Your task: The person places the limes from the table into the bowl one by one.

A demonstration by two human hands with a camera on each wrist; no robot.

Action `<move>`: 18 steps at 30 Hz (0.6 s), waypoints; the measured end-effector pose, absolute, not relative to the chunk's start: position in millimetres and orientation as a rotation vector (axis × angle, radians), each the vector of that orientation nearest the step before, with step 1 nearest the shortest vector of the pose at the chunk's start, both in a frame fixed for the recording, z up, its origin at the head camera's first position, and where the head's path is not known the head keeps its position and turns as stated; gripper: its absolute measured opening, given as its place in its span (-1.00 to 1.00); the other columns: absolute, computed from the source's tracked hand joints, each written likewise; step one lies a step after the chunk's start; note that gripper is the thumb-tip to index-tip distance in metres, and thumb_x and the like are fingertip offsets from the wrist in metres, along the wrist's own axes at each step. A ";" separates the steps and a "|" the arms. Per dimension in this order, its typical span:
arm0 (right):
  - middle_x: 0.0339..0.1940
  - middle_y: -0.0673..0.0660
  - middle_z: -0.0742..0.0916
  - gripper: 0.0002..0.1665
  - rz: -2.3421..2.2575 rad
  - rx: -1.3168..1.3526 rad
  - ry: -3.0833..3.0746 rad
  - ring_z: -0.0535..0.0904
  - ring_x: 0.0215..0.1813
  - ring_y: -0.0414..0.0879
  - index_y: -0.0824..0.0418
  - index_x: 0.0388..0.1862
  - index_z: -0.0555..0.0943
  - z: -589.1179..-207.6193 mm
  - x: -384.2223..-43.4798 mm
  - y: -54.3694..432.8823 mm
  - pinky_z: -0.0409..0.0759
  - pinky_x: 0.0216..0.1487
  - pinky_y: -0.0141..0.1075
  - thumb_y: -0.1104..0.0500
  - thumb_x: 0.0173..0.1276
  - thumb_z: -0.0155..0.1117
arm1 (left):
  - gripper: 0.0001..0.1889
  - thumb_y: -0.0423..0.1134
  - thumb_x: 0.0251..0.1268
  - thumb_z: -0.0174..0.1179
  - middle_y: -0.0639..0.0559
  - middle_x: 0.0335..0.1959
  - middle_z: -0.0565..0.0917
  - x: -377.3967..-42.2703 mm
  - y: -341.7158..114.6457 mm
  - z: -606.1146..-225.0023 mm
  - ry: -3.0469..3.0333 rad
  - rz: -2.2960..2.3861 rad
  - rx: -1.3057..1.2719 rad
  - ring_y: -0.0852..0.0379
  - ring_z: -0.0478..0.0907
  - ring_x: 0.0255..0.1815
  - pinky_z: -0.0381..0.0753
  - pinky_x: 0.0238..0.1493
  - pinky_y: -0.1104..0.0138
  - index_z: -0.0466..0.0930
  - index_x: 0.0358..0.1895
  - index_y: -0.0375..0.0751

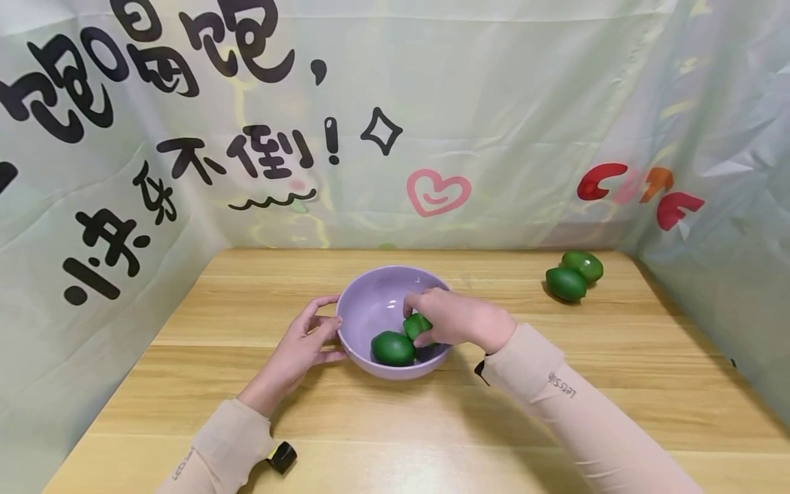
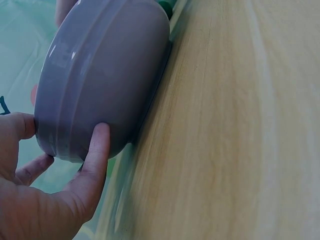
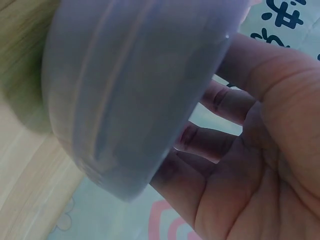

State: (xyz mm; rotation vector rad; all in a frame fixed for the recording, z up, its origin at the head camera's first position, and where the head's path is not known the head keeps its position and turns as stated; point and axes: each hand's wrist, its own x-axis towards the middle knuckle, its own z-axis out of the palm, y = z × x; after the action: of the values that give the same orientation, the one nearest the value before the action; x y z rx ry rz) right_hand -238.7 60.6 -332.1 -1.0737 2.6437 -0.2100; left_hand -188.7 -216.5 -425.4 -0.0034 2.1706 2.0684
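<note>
A lavender bowl stands on the wooden table with two green limes inside. One lime lies at the bowl's near side. My right hand reaches over the right rim and grips the other lime between thumb and fingers; the bowl's wall hides that lime in the right wrist view. At the left side, my left hand holds the bowl, thumb at the rim and fingers spread along the outer wall, as the left wrist view also shows a finger against it.
Two more limes lie touching at the back right: a nearer lime and a farther lime. A pale printed cloth hangs round the back and sides of the wooden table. A small black item shows at the left cuff.
</note>
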 end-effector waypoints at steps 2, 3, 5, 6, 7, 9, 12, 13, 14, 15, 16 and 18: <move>-0.04 0.05 0.76 -0.55 -0.211 -1.078 2.642 0.65 0.06 -0.10 0.20 0.12 0.64 -333.2 -238.6 59.6 0.73 0.25 -0.21 0.11 0.36 0.61 | -0.49 -0.24 0.70 0.09 -0.40 0.34 0.44 -188.4 -216.8 -425.1 2.173 2.064 -0.003 -0.16 0.71 0.15 0.90 0.13 0.03 0.32 0.60 0.06; -0.04 0.04 0.76 -0.55 -0.210 -1.081 2.641 0.65 0.05 -0.10 0.19 0.12 0.64 -333.5 -238.5 59.2 0.73 0.25 -0.21 0.11 0.36 0.61 | -0.49 -0.24 0.70 0.10 -0.40 0.34 0.44 -188.3 -217.0 -424.9 2.175 2.062 -0.004 -0.17 0.71 0.15 0.90 0.13 0.03 0.33 0.60 0.06; -0.05 0.03 0.76 -0.56 -0.209 -1.079 2.641 0.66 0.04 -0.11 0.19 0.11 0.64 -334.1 -238.4 58.5 0.73 0.23 -0.23 0.11 0.36 0.61 | -0.48 -0.23 0.70 0.10 -0.40 0.35 0.44 -188.3 -217.5 -424.4 2.181 2.057 -0.002 -0.18 0.71 0.16 0.90 0.13 0.04 0.32 0.60 0.07; -0.06 0.03 0.76 -0.56 -0.208 -1.075 2.638 0.65 0.02 -0.12 0.19 0.11 0.64 -334.3 -238.4 58.2 0.73 0.21 -0.23 0.11 0.36 0.61 | -0.48 -0.23 0.70 0.10 -0.40 0.35 0.43 -188.2 -217.8 -424.2 2.182 2.054 -0.001 -0.18 0.70 0.17 0.90 0.13 0.04 0.32 0.60 0.07; -0.06 0.03 0.76 -0.56 -0.211 -1.063 2.634 0.65 0.01 -0.13 0.18 0.11 0.64 -334.5 -238.3 58.0 0.73 0.20 -0.24 0.11 0.36 0.60 | -0.48 -0.23 0.70 0.10 -0.40 0.35 0.43 -188.1 -218.1 -424.0 2.184 2.052 0.000 -0.19 0.70 0.17 0.90 0.13 0.04 0.32 0.60 0.07; -0.07 0.03 0.77 -0.56 -0.206 -1.055 2.629 0.65 -0.03 -0.15 0.17 0.11 0.64 -335.1 -238.2 57.5 0.74 0.14 -0.26 0.10 0.36 0.61 | -0.48 -0.23 0.70 0.10 -0.40 0.35 0.43 -187.9 -218.6 -423.9 2.187 2.048 0.001 -0.19 0.70 0.17 0.90 0.13 0.04 0.32 0.60 0.07; -0.08 0.04 0.77 -0.56 -0.209 -1.037 2.622 0.63 -0.07 -0.15 0.17 0.11 0.63 -336.5 -238.0 56.8 0.73 0.09 -0.27 0.11 0.35 0.61 | -0.48 -0.23 0.70 0.10 -0.40 0.36 0.43 -187.6 -218.9 -424.1 2.185 2.044 0.000 -0.18 0.70 0.17 0.89 0.14 0.04 0.31 0.61 0.07; -0.08 0.05 0.77 -0.56 -0.211 -1.030 2.625 0.62 -0.08 -0.14 0.17 0.11 0.63 -336.9 -237.9 56.7 0.73 0.09 -0.26 0.11 0.35 0.61 | -0.48 -0.23 0.70 0.10 -0.40 0.36 0.43 -187.6 -218.8 -424.2 2.185 2.044 -0.001 -0.18 0.71 0.17 0.89 0.14 0.04 0.31 0.61 0.07; -0.08 0.06 0.77 -0.55 -0.214 -1.024 2.626 0.62 -0.08 -0.14 0.17 0.11 0.63 -337.3 -237.7 56.7 0.72 0.09 -0.26 0.11 0.35 0.62 | -0.48 -0.23 0.70 0.10 -0.40 0.36 0.43 -187.6 -218.7 -424.3 2.185 2.045 -0.001 -0.18 0.71 0.17 0.89 0.14 0.04 0.31 0.60 0.07; -0.08 0.06 0.77 -0.55 -0.218 -1.017 2.628 0.62 -0.08 -0.13 0.18 0.11 0.63 -337.7 -237.4 56.6 0.72 0.09 -0.25 0.12 0.35 0.62 | -0.48 -0.23 0.70 0.10 -0.40 0.36 0.43 -187.7 -218.6 -424.4 2.185 2.045 0.000 -0.18 0.71 0.17 0.89 0.14 0.04 0.32 0.60 0.07; -0.08 0.07 0.77 -0.55 -0.222 -1.013 2.629 0.61 -0.08 -0.12 0.18 0.11 0.63 -338.0 -237.1 56.6 0.72 0.09 -0.24 0.13 0.35 0.62 | -0.48 -0.23 0.70 0.09 -0.40 0.36 0.43 -187.9 -218.5 -424.5 2.185 2.045 0.001 -0.18 0.71 0.17 0.89 0.14 0.04 0.32 0.60 0.07; -0.09 0.07 0.77 -0.56 -0.222 -1.013 2.631 0.61 -0.08 -0.11 0.18 0.11 0.64 -338.4 -236.5 56.6 0.72 0.09 -0.23 0.13 0.35 0.62 | -0.49 -0.23 0.70 0.09 -0.40 0.35 0.42 -188.1 -218.2 -424.6 2.187 2.046 0.003 -0.17 0.71 0.16 0.89 0.14 0.04 0.32 0.60 0.07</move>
State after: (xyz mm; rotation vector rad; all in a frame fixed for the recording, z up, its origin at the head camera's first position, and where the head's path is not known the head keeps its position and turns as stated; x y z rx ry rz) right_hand -236.5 56.6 -338.4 -1.0134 2.6309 -0.2223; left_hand -188.1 -218.2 -424.6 0.0034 2.1870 2.0456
